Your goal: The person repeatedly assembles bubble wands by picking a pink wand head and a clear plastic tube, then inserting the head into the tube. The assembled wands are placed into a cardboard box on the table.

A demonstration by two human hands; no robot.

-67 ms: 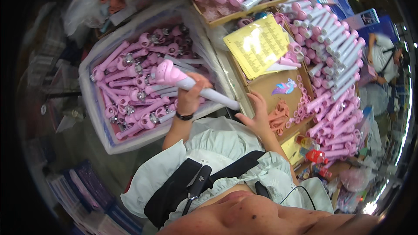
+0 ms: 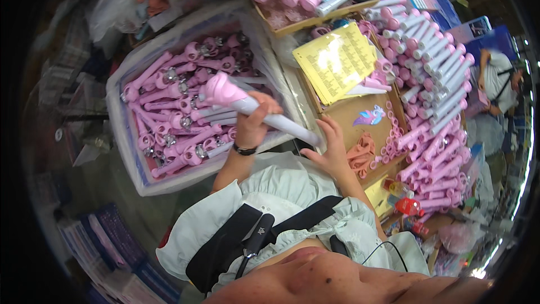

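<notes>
Gripping the pink-headed toy wand [image 2: 287, 125] mid-shaft, left hand [image 2: 256, 121] slants it across the lined tub [image 2: 125, 141], likely leaving both ends clear; right hand [image 2: 331, 149] open, fingers spread beside the tip, contact unclear.

We are in what looks like a workshop or small factory floor, for plastic pieces lie about in bulk. A large, whitish-rimmed rectangular bin [image 2: 125, 146] brims with pink plastic pieces [image 2: 183, 149], while grey-white tubes with round pink ends [image 2: 444, 67] lie heaped opposite. Between them we see a shallow brown cardboard tray [image 2: 344, 117] and yellow printed paper sheets [image 2: 332, 65]. Stacked flat blue and white packages [image 2: 121, 253] and another person in a pale top [image 2: 498, 79] complete our evidence.
</notes>
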